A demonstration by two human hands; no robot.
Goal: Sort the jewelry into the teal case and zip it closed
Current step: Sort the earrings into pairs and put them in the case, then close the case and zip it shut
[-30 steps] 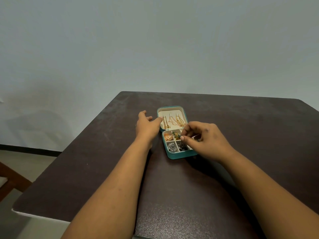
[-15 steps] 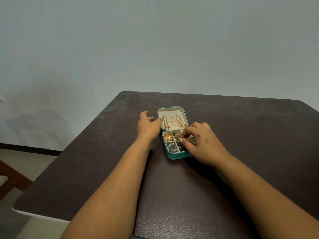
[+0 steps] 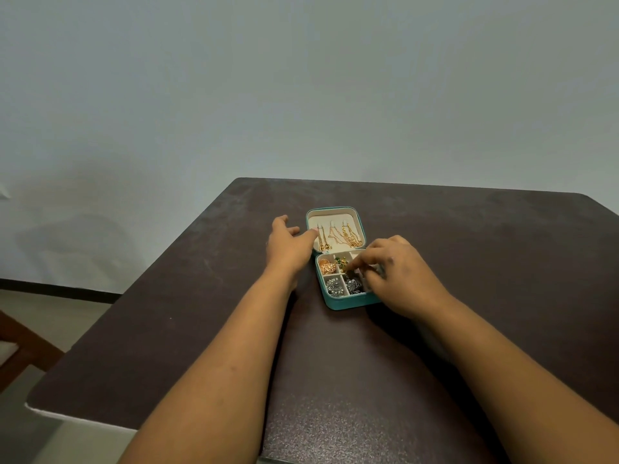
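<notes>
Two hands at the open teal case (image 3: 348, 301) mid-counter (image 3: 469, 249): my left hand (image 3: 288, 244), fingers relaxed, steadies the lid, while my right hand (image 3: 395, 269) has dropped from above into the tray, pinching a gold piece (image 3: 348, 268); sorting nearly done, zip pending.

so the surface (image 3: 174, 329) is a dark brown top with rounded corners, kinda scuffed and dusty toward the far end, with a pale edge showing at the near left corner. behind it is a plain pale grey-blue wall (image 3: 301, 88) with a dark baseboard (image 3: 57, 289) along the bottom. down at the left there's a bit of wooden chair (image 3: 20, 349) on a light floor (image 3: 50, 309)
</notes>
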